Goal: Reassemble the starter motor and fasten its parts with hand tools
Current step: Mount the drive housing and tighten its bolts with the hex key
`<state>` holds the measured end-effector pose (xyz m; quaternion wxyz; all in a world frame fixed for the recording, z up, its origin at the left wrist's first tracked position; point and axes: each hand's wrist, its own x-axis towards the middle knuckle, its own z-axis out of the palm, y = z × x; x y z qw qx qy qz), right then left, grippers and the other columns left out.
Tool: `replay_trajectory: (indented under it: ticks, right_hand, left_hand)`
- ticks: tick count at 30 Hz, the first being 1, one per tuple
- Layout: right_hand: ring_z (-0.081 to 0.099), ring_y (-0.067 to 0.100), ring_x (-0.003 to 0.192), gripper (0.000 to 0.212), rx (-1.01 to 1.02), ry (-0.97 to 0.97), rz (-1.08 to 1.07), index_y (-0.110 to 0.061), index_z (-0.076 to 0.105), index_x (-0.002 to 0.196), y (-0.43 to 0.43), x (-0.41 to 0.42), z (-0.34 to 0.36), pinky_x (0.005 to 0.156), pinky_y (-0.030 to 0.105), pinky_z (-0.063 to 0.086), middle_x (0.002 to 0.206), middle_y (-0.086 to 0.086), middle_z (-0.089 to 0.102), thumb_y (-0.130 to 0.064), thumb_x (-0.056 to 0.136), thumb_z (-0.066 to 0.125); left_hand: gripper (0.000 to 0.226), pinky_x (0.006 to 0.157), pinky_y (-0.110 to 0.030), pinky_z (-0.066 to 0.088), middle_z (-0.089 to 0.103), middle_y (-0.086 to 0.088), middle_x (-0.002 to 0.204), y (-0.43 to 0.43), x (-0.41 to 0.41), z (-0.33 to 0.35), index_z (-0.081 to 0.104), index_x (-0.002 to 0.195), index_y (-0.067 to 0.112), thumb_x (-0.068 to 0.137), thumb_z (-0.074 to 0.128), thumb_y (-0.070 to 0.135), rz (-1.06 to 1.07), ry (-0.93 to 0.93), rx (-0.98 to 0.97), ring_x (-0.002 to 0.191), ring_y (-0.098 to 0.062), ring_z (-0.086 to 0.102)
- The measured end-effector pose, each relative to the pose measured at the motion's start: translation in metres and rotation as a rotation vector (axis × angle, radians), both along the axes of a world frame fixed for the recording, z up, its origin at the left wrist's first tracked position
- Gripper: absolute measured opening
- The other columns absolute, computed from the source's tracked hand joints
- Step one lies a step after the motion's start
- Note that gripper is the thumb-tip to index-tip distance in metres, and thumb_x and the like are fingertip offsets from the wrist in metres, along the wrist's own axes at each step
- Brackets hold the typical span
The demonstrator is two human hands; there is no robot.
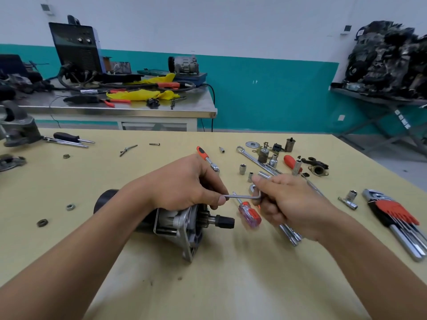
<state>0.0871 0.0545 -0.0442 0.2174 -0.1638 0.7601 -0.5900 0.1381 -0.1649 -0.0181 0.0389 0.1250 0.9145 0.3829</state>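
Observation:
The starter motor [182,225] lies on its side on the yellow table [208,285], its black body to the left and its pinion shaft pointing right. Just above the motor's silver housing, my left hand [184,183] pinches the long end of an L-shaped hex key [242,197] between thumb and fingers. To the right, my right hand [291,204] grips the bent short end of the same key. Both hands hold it level over the table. What the key's tip meets is hidden under my left fingers.
A red-and-clear screwdriver [250,215] lies under the key. A hex key set [397,218] sits at the right. Sockets [242,169], a ratchet [206,158], wrenches [258,160] and small motor parts [317,168] lie at the back right. Nuts [42,222] lie at the left, a vise [16,128] far left.

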Motion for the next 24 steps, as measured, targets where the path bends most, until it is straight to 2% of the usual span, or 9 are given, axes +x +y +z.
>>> replay_trajectory:
  ticks: [2,4,8,12,15,19,21,22,24]
  right_hand:
    - [0.028,0.01,0.034,0.052,-0.103,-0.318,-0.043,-0.013,0.056,0.055,-0.004,0.001,-0.001,0.035,0.017,0.022,0.044,0.0,0.033,-0.035,0.102,0.051]
    - [0.03,0.01,0.034,0.054,-0.066,-0.329,-0.02,-0.013,0.058,0.054,-0.002,0.0,0.0,0.034,0.018,0.023,0.044,0.0,0.036,-0.038,0.102,0.05]
    - [0.056,0.005,0.049,0.046,0.315,0.56,0.087,-0.025,0.074,0.073,0.013,-0.002,0.008,0.047,0.013,0.041,0.06,-0.006,0.067,-0.065,0.084,0.054]
    - [0.062,0.011,0.063,0.035,0.265,0.742,0.122,-0.035,0.074,0.079,0.016,-0.002,0.007,0.053,0.018,0.047,0.07,-0.009,0.07,-0.064,0.078,0.054]
    - [0.053,0.014,0.048,0.044,0.308,0.626,0.073,-0.017,0.07,0.067,0.004,0.003,0.002,0.048,0.025,0.044,0.055,0.001,0.063,-0.049,0.093,0.056]
    - [0.032,0.009,0.035,0.047,0.008,-0.132,0.028,-0.014,0.06,0.056,-0.004,0.01,-0.001,0.035,0.017,0.025,0.045,0.0,0.043,-0.031,0.099,0.057]
    - [0.03,0.007,0.035,0.045,-0.116,-0.335,0.029,-0.014,0.059,0.058,-0.006,0.011,0.0,0.032,0.014,0.022,0.047,-0.002,0.039,-0.029,0.1,0.056]
    - [0.032,0.008,0.035,0.044,-0.132,-0.335,0.043,-0.013,0.06,0.06,-0.007,0.011,0.001,0.032,0.015,0.025,0.047,-0.001,0.041,-0.028,0.101,0.055]
    - [0.043,0.013,0.038,0.044,-0.004,-0.042,0.084,-0.01,0.065,0.065,-0.002,0.009,0.003,0.038,0.022,0.036,0.051,0.006,0.055,-0.028,0.103,0.052]
  left_hand:
    - [0.008,0.068,-0.014,0.051,0.076,0.004,0.074,0.0,0.001,0.001,0.081,0.087,0.018,0.088,0.074,0.014,0.007,0.001,-0.002,0.066,-0.001,0.065]
    - [0.011,0.068,-0.014,0.05,0.076,0.004,0.073,0.0,0.003,0.001,0.08,0.083,0.022,0.089,0.073,0.014,0.009,0.008,0.01,0.065,-0.001,0.064]
    - [0.009,0.066,-0.011,0.047,0.076,0.005,0.072,0.0,0.003,0.001,0.081,0.087,0.017,0.09,0.072,0.015,0.027,0.002,0.009,0.065,0.0,0.063]
    - [0.009,0.065,-0.01,0.048,0.076,0.007,0.073,0.0,0.003,0.0,0.081,0.09,0.019,0.09,0.072,0.017,0.052,0.016,0.001,0.066,0.0,0.065]
    - [0.01,0.065,-0.012,0.05,0.076,0.007,0.072,-0.001,0.003,-0.001,0.081,0.085,0.023,0.089,0.073,0.019,0.073,0.031,0.009,0.067,-0.001,0.066]
    - [0.009,0.065,-0.011,0.05,0.076,0.005,0.073,-0.002,0.003,0.001,0.079,0.084,0.025,0.086,0.076,0.017,0.069,0.02,0.024,0.067,-0.004,0.07]
    - [0.009,0.064,-0.01,0.049,0.076,0.005,0.073,-0.003,0.003,0.001,0.079,0.083,0.025,0.086,0.077,0.017,0.07,0.017,0.017,0.067,-0.004,0.07]
    - [0.009,0.064,-0.01,0.048,0.076,0.006,0.073,-0.003,0.003,0.001,0.078,0.082,0.025,0.086,0.076,0.018,0.069,0.019,0.013,0.067,-0.004,0.07]
    - [0.01,0.064,-0.009,0.047,0.076,0.006,0.073,-0.003,0.003,0.001,0.078,0.08,0.026,0.087,0.075,0.019,0.065,0.027,0.015,0.066,-0.003,0.069]
